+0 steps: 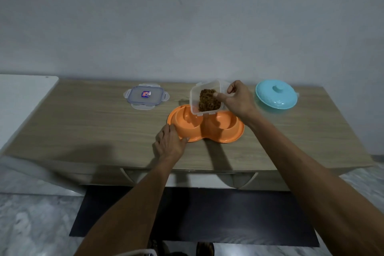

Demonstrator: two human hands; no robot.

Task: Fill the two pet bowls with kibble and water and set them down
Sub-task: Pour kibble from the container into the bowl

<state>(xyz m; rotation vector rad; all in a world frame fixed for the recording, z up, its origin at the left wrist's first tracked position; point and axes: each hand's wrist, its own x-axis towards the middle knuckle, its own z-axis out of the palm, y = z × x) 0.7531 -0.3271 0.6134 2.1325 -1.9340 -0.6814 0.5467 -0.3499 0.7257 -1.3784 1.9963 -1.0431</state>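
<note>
Right hand (pixel 239 100) clamps the tub (pixel 195 102) by its right wall — likely light, stiff, slick; loose kibble (pixel 208 101) shifts. Left hand (pixel 169 144) grips the dish (pixel 224 137) rim — fingers curled

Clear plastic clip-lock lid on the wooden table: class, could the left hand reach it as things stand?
Probably yes. The left hand holds the rim of the orange plastic double bowl; only bare wooden table lies between it and the clear clip-lock lid.
</note>
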